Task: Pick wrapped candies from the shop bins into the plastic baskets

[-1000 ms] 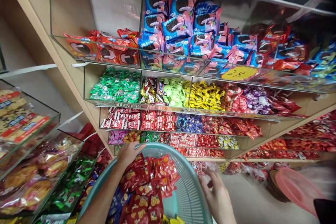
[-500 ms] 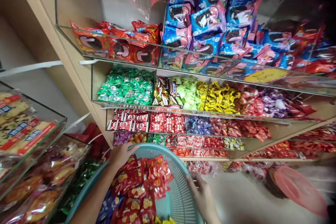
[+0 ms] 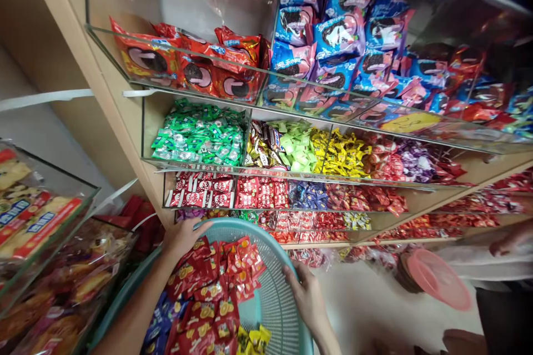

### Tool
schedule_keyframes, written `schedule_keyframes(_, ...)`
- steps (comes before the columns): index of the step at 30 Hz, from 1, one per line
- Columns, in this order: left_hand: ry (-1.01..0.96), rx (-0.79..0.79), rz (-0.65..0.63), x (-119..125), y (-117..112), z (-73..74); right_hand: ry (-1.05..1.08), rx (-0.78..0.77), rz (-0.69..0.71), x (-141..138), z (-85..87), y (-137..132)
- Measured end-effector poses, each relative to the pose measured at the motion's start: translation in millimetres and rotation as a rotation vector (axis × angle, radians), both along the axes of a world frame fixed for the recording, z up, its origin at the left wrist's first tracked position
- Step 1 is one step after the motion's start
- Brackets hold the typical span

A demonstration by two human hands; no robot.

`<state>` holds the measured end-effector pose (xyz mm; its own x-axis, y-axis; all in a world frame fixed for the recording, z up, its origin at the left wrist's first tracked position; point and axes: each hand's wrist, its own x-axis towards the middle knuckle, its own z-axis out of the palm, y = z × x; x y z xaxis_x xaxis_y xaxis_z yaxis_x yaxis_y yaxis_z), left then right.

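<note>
A teal plastic basket (image 3: 275,283) with perforated sides is held low in front of the shelves. Inside lie red candy packets (image 3: 202,277) with orange pictures, dark blue packets (image 3: 160,316) at the left, and a few yellow wrapped candies (image 3: 254,339). My left hand (image 3: 182,241) is closed over the far left part of the rim, its fingers partly out of sight. On the right side, my right hand (image 3: 307,294) grips the rim, with its lower fingers hidden behind the wall.
Glass-fronted shelves ahead hold blue cookie packs (image 3: 339,33), red cookie packs (image 3: 195,69), green candies (image 3: 202,136) and yellow candies (image 3: 343,152). Packaged bread (image 3: 50,299) stands close on the left. At right are a pink basket (image 3: 441,280) and another person's hand (image 3: 506,245).
The basket and both hands appear slightly further left and higher. More yellow candy shows inside. Another person's hand and clothing have come into view at right.
</note>
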<state>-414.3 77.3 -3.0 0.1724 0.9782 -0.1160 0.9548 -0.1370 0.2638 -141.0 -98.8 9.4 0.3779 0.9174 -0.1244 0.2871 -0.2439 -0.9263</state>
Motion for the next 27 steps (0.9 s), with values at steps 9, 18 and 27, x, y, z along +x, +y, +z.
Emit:
schedule_keyframes(9,0.007,-0.033,0.062,0.8,3.0,-1.3,0.274,-0.083,0.068,29.5,2.3,19.8)
schedule_keyframes(18,0.023,-0.022,0.159,12.2,-6.0,14.0,0.173,0.013,0.196,55.4,7.6,49.5)
schedule_keyframes(27,0.007,0.089,0.174,17.5,-6.2,32.4,-0.401,0.214,0.240,55.3,89.0,89.3)
